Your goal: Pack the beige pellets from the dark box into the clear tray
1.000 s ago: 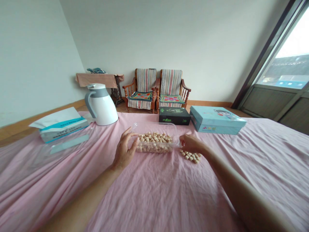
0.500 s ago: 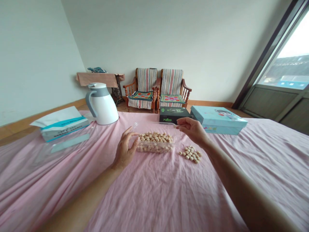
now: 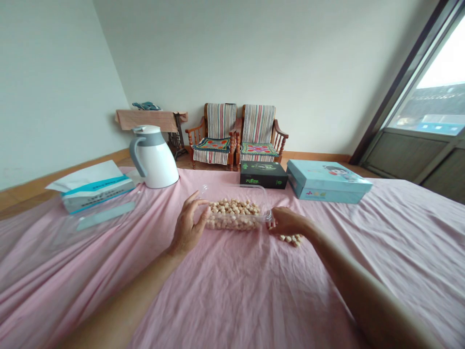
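A clear plastic container (image 3: 234,219) filled with small round beige pieces (image 3: 236,207) stands on the pink cloth. Its transparent lid (image 3: 240,186) is raised at the back. At the container's left end is my left hand (image 3: 189,223), its thumb at the front wall and its fingers curled over the corner. My right hand (image 3: 286,220) has its fingers closed on the clear plastic edge at the right end. Beneath and beside that hand lies a loose pile of the same beige pieces (image 3: 292,239), partly covered by it.
Behind the container sit a black box (image 3: 264,175) and a light blue box (image 3: 327,182). On the left are a white jug (image 3: 156,162), a tissue pack (image 3: 94,186) and a clear flat plastic packet (image 3: 105,215). Two wooden armchairs (image 3: 240,135) stand beyond the cloth.
My right hand has moved down from the lid's right corner to the container's right end, now covering part of the loose pile. My left hand has stayed put.
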The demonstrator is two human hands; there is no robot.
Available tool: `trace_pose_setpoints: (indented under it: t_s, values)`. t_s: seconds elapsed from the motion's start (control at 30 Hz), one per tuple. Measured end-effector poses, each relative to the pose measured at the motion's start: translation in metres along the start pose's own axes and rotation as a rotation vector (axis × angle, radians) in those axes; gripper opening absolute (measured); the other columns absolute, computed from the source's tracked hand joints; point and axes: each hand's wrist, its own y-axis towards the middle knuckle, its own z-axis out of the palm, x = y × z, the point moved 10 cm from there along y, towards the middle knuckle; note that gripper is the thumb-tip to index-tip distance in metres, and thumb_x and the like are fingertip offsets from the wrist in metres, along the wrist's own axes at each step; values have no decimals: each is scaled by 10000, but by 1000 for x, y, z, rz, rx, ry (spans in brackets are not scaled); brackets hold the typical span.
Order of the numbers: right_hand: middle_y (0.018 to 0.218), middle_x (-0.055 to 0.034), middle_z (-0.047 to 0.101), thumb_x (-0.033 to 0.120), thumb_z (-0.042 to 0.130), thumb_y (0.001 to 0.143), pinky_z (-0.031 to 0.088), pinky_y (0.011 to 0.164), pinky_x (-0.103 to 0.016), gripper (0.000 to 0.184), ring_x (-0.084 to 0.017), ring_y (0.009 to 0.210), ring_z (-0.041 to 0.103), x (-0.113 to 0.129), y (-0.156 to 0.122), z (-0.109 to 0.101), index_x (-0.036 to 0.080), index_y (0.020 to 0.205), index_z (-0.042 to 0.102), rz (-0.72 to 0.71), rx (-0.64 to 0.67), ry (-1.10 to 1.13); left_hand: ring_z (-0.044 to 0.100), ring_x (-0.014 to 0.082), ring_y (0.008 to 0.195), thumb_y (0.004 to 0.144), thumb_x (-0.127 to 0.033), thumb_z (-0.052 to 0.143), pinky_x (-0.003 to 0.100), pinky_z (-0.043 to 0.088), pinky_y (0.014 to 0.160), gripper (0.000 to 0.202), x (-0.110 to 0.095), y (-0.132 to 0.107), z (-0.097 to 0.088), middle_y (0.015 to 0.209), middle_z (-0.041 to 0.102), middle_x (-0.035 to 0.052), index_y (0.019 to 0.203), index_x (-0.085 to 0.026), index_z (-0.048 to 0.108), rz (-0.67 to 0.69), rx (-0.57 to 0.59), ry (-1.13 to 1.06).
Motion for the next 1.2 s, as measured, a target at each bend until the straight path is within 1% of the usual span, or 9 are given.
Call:
trace_pose_setpoints:
  t_s: [0.1, 0.23, 0.33, 0.47, 0.53, 0.67, 0.83, 1.03, 1.2]
  values:
    - [765, -52, 704, 114, 574, 631, 392, 595, -228, 147, -170, 716, 625, -16, 4, -8, 161, 727, 675, 47, -73, 4, 438, 244, 1283, 916, -387, 457, 427, 347, 1084, 273, 1, 0, 0, 1312, 512, 126, 1025, -177, 593, 0, -2, 1]
    - [785, -51, 682, 101, 533, 653, 418, 656, -239, 160, -160, 727, 615, -41, -3, -52, 158, 758, 640, 189, -445, 72, 416, 247, 1304, 914, -395, 456, 426, 338, 1093, 282, 0, 0, 1, 1307, 514, 132, 1018, -172, 593, 0, -6, -2]
    - [794, -43, 676, 180, 553, 702, 456, 662, -248, 161, -156, 715, 628, -32, -10, -73, 168, 849, 620, 57, -607, 421, 417, 245, 1305, 912, -410, 454, 422, 343, 1091, 288, 0, 0, 1, 1303, 517, 125, 1017, -180, 592, -12, -5, -2]
    - [900, -53, 686, 207, 536, 739, 478, 688, -244, 229, -151, 775, 650, -20, -15, -85, 172, 954, 607, -80, -645, 665, 411, 244, 1311, 913, -414, 448, 418, 340, 1095, 295, 0, 0, 1, 1306, 515, 120, 1020, -182, 595, -12, -1, 3]
    - [839, -50, 692, 149, 528, 719, 456, 677, -232, 199, -151, 750, 640, -28, -14, -81, 170, 888, 632, 37, -598, 432, 412, 247, 1310, 913, -413, 447, 423, 339, 1096, 297, 0, 0, 1, 1308, 514, 123, 1021, -179, 595, -8, 0, 4]
    - [806, -65, 706, 23, 513, 658, 398, 645, -221, 245, -167, 774, 635, -46, -5, -44, 154, 784, 677, 174, -240, -48, 431, 251, 1295, 909, -422, 452, 435, 351, 1086, 292, -2, 0, 0, 1263, 548, 117, 1013, -188, 591, 2, -6, 7]
    - [837, -85, 717, 23, 521, 674, 369, 594, -230, 278, -181, 775, 641, -54, -2, -13, 151, 834, 709, 176, -11, -188, 424, 252, 1301, 914, -415, 447, 433, 351, 1084, 293, -3, 1, 0, 1267, 544, 121, 1015, -182, 593, 7, -4, 9]
    - [835, -86, 713, 85, 550, 658, 382, 597, -231, 209, -184, 771, 639, -62, 4, -9, 147, 788, 702, 173, -58, -162, 432, 246, 1292, 913, -417, 449, 427, 347, 1087, 286, -2, 0, 0, 1249, 554, 112, 1010, -189, 592, 2, -2, 5]
    - [739, -59, 683, 138, 540, 694, 407, 607, -244, 111, -170, 701, 622, -58, -4, -53, 157, 731, 643, 208, -435, 36, 425, 242, 1297, 913, -410, 452, 421, 340, 1092, 281, -1, 0, 0, 1251, 551, 113, 1017, -187, 589, 5, -5, 1]
